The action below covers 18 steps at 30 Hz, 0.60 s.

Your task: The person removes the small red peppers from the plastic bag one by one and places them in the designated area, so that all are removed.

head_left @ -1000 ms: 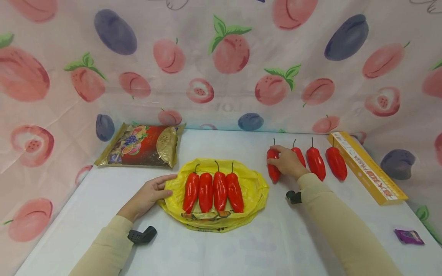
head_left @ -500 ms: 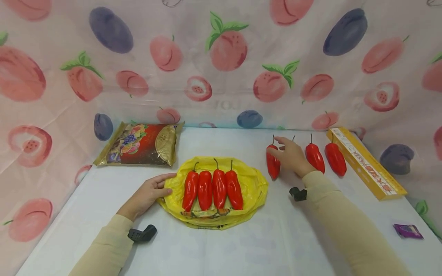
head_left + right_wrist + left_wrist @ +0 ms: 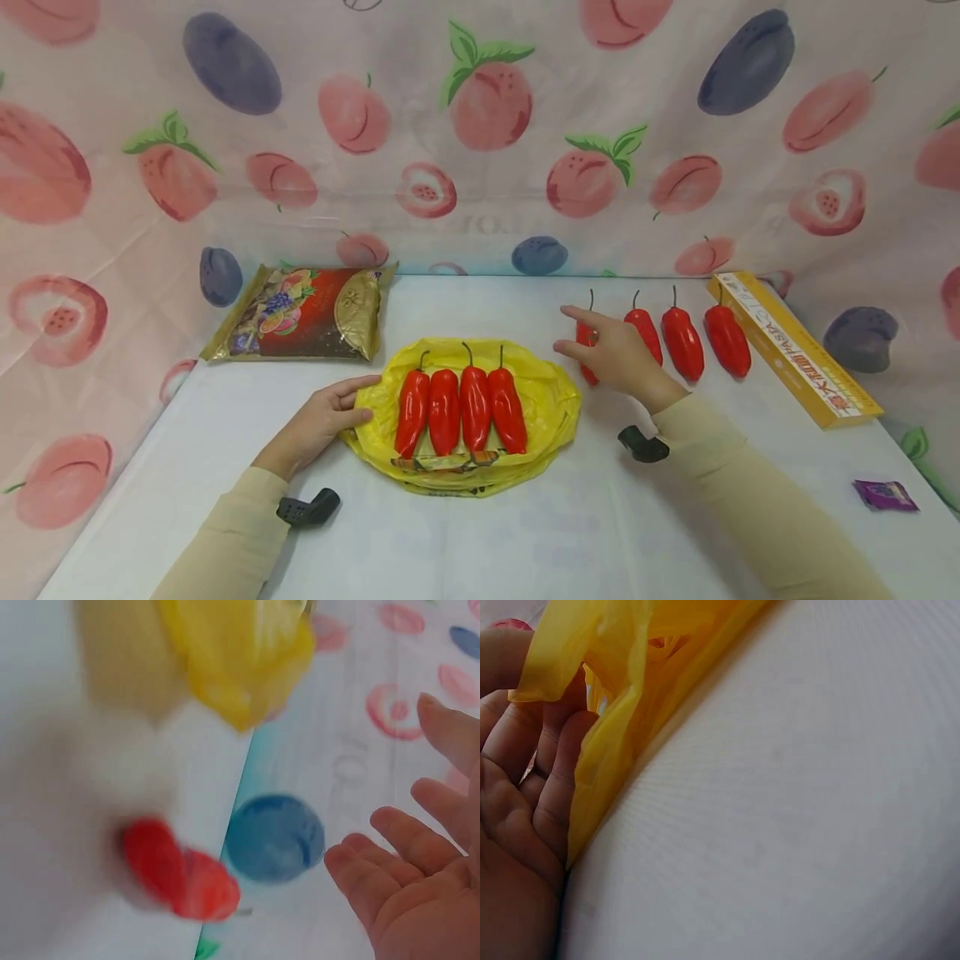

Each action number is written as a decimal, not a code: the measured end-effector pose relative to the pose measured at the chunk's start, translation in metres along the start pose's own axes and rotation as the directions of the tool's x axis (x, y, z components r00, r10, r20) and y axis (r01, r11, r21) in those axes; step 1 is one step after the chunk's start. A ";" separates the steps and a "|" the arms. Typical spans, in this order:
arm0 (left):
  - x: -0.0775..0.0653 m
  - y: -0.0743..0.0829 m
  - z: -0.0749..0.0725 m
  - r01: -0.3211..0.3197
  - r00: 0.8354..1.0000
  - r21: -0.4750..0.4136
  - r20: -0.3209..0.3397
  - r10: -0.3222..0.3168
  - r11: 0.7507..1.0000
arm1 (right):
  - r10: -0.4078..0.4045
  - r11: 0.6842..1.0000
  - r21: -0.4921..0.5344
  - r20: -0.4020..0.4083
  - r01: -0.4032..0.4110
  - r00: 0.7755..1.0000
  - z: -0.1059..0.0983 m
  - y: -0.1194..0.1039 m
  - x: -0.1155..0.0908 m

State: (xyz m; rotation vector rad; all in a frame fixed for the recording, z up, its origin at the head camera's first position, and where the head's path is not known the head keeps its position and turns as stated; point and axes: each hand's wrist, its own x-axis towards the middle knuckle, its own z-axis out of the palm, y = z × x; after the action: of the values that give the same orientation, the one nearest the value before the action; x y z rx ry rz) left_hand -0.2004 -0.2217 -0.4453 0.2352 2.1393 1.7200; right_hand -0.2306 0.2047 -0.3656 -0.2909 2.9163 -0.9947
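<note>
Several glossy red peppers (image 3: 444, 410) with dark stems lie side by side in a yellow plastic bag (image 3: 551, 408), whose mouth is spread wide. My left hand (image 3: 322, 417) pinches the bag's left edge; in the left wrist view the thumb lies over the yellow film (image 3: 615, 742) and the fingers behind it. To the right, my right hand (image 3: 622, 354) hovers over the leftmost pepper (image 3: 582, 335) of a second row and partly hides it. Its fingers are spread and hold nothing. In the right wrist view that pepper (image 3: 180, 874) lies apart from the hand, blurred.
More red peppers (image 3: 682, 346) lie right of my right hand, beside a long yellow pasta box (image 3: 798, 354). A gold and red foil bag (image 3: 300, 317) lies at the back left. A small purple packet (image 3: 885, 495) is at the right. A fruit-print cloth (image 3: 480, 217) stands behind the table.
My right hand has come off the leftmost pepper, and its fingers have spread. That pepper stays at the left end of its row. My left hand keeps its hold on the bag's edge.
</note>
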 end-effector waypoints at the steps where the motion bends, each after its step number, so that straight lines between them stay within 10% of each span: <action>1: 0.000 0.000 0.000 0.002 1.000 0.002 -0.001 -0.002 1.000 | -0.014 1.000 -0.006 0.004 0.014 1.000 0.003 -0.003 -0.002; 11: 0.000 -0.001 0.001 0.000 1.000 0.006 -0.005 0.000 1.000 | -0.132 0.987 0.102 0.095 0.122 0.987 0.039 -0.026 -0.013; 18: 0.001 -0.002 0.000 -0.008 1.000 0.004 -0.006 0.008 1.000 | -0.068 0.994 0.103 0.194 0.049 0.979 0.059 -0.036 -0.016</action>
State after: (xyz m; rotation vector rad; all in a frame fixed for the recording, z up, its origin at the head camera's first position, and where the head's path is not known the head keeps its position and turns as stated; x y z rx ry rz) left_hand -0.2011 -0.2214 -0.4477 0.2398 2.1492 1.7226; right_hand -0.2027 0.1446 -0.3911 -0.4455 2.6867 -1.0466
